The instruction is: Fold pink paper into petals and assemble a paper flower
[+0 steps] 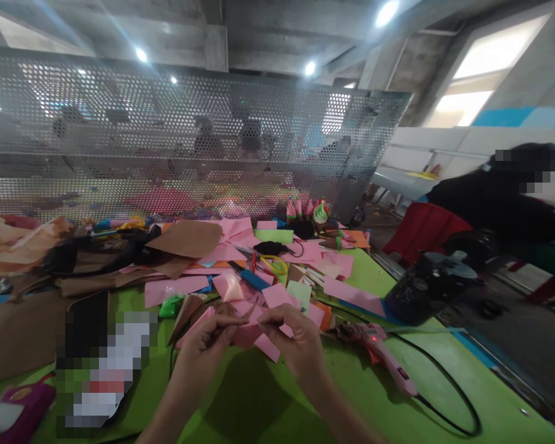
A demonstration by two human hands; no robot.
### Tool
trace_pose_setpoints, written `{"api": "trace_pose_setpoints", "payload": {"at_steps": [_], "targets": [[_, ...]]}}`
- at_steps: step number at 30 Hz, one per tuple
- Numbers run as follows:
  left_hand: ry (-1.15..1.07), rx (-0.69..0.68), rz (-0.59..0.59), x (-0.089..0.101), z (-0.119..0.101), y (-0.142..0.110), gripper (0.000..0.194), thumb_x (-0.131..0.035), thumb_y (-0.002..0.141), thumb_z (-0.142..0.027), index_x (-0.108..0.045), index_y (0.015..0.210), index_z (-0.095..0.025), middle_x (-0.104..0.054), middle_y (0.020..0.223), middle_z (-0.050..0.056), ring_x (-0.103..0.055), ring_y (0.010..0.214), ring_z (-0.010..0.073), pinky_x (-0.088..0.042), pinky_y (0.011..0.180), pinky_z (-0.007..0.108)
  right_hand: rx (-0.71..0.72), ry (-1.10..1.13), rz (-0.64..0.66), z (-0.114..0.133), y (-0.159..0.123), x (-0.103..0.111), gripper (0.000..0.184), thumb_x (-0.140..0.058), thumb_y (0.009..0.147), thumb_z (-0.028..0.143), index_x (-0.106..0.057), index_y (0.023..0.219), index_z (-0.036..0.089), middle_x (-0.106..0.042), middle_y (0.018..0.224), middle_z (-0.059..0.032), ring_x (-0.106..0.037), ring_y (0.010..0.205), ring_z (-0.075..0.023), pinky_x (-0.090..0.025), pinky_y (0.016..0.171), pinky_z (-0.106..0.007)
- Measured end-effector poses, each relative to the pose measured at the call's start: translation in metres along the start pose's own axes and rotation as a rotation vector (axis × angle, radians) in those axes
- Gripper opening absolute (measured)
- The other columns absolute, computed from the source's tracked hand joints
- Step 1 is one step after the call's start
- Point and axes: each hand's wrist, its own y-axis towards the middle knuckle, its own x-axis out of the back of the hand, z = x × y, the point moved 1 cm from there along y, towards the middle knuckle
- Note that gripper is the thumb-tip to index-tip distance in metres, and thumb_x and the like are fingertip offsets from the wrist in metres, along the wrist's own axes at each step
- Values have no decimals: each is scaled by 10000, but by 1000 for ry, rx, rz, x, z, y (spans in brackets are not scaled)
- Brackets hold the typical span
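Observation:
Over the green table [240, 394], my left hand [210, 339] is closed in a pinch, thumb against fingers. A thin brownish-pink strip [252, 310] sticks up at its fingertips. My right hand [298, 339] also pinches, just to the right, its fingertips close to the left ones. What lies between the right fingers is too small to make out. Behind and below both hands are loose pieces of pink sheet [271, 348]. A small clear bag with white contents [232, 288] lies just beyond them.
A pink glue gun [374, 345] with a lit red light and black cord lies right. Beyond are a blue-handled tool [251, 277], yellow-handled scissors [275, 265] and a dark lidded container [420, 290]. Brown sheets [16, 339] cover the left; a perforated metal screen [166, 142] stands behind. A person sits at right.

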Motion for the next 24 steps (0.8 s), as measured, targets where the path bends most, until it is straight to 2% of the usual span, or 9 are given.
{"api": "trace_pose_setpoints", "payload": {"at_steps": [3, 6, 8, 12, 16, 18, 21, 24], "targets": [[-8, 1, 10, 1, 0, 1, 178, -696, 781, -373, -739, 837, -210, -707, 804, 32, -653, 840, 202, -507, 761, 271, 36, -44, 28, 1, -1, 0, 93, -658, 850, 158, -704, 828, 235, -680, 797, -12, -624, 759, -163, -458, 702, -249], [-4, 15, 46, 2, 1, 1, 236, -670, 805, -396, -738, 945, -218, -738, 969, 54, -662, 938, 225, -518, 802, 293, 58, -80, 32, 2, -1, 1, 88, -652, 863, 160, -692, 829, 231, -674, 801, -11, -623, 763, -158, -456, 701, -243], [78, -18, 68, 4, 2, 1, 271, -639, 831, -411, -737, 1003, -226, -738, 1034, 60, -660, 974, 233, -517, 814, 305, 76, -96, 32, 3, -1, 2, 93, -643, 871, 155, -689, 840, 230, -671, 811, -11, -622, 769, -153, -455, 702, -237], [208, -79, 115, 6, 6, 1, 326, -574, 872, -440, -743, 1034, -214, -748, 827, 42, -683, 762, 205, -534, 723, 307, 100, -89, 39, 2, -1, 4, 105, -629, 876, 143, -689, 872, 229, -661, 829, -14, -618, 788, -151, -459, 711, -232], [159, -82, 61, 5, 10, 2, 290, -604, 837, -425, -762, 963, -218, -768, 890, 40, -706, 812, 220, -561, 751, 317, 80, -60, 34, 1, -1, 2, 105, -621, 881, 156, -693, 865, 230, -654, 822, -11, -609, 782, -147, -455, 713, -231], [179, -105, 23, 4, 10, 2, 259, -620, 821, -402, -767, 934, -221, -775, 901, 38, -714, 839, 228, -568, 772, 322, 26, -23, 16, 0, 0, 1, 72, -642, 869, 188, -698, 882, 232, -659, 835, -10, -603, 783, -150, -452, 705, -232], [206, -141, 7, 3, 13, 2, 246, -606, 831, -377, -764, 940, -222, -782, 915, 41, -728, 840, 231, -578, 778, 335, -144, 57, -4, -4, 1, 0, 89, -685, 833, 249, -696, 918, 222, -675, 855, -15, -594, 766, -157, -446, 676, -238], [234, -184, 19, 2, 15, 2, 247, -584, 848, -356, -759, 962, -226, -785, 900, 37, -737, 807, 223, -584, 756, 328, -291, 144, 14, -10, 2, -1, 94, -697, 809, 281, -699, 848, 196, -671, 772, -13, -579, 702, -158, -428, 633, -242]]}}
